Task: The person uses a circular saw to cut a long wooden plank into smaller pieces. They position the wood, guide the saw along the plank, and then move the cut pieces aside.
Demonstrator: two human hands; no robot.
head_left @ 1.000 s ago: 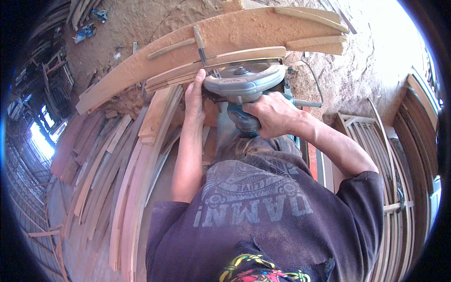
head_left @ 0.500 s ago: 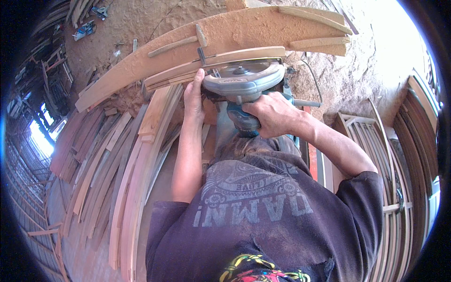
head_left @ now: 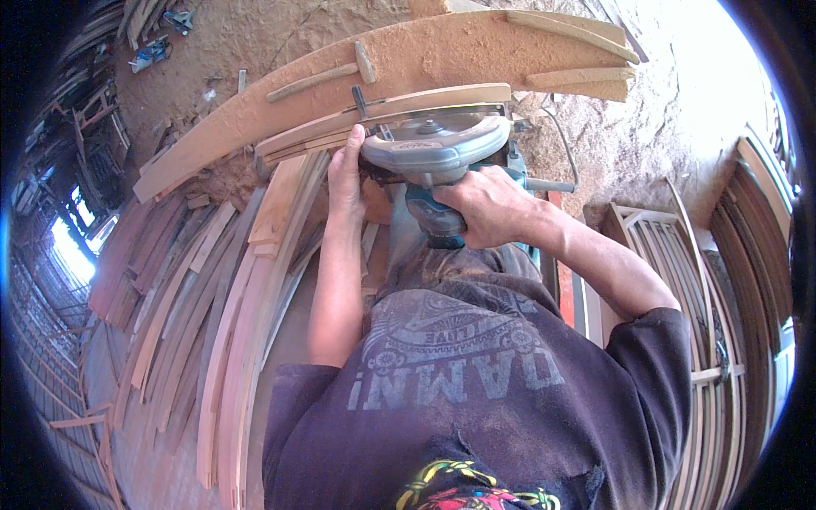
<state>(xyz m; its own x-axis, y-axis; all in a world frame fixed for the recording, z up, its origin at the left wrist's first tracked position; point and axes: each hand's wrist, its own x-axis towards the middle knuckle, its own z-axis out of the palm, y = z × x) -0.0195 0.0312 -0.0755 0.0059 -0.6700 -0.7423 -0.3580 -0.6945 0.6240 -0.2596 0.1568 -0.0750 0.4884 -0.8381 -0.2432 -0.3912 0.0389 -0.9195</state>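
Note:
A teal miter saw with a rounded grey blade guard (head_left: pixel 438 151) stands in front of me. My right hand (head_left: pixel 489 204) is closed around its handle (head_left: pixel 436 217), below the guard. At the guard's left side, my left hand (head_left: pixel 347 177) has its thumb pointing up against the ends of thin wooden strips (head_left: pixel 310 144); its other fingers are partly hidden. Behind the blade lies a longer, slightly curved wooden strip (head_left: pixel 399 104). A small black upright clamp-like piece (head_left: pixel 360 102) rises beside it. The blade's lower part is hidden by the guard.
Beyond the saw, a long board (head_left: pixel 408 55) covered in sawdust carries loose offcuts (head_left: pixel 578 78). Stacked planks (head_left: pixel 225 340) lie at my left. Slatted wooden frames (head_left: pixel 680 280) stand at my right. A cable (head_left: pixel 565 140) runs beside the saw. Blue power tools (head_left: pixel 151 55) lie far left.
The saw and both hands sit very slightly further left in the picture, along with much of the scene. Both hands keep their holds.

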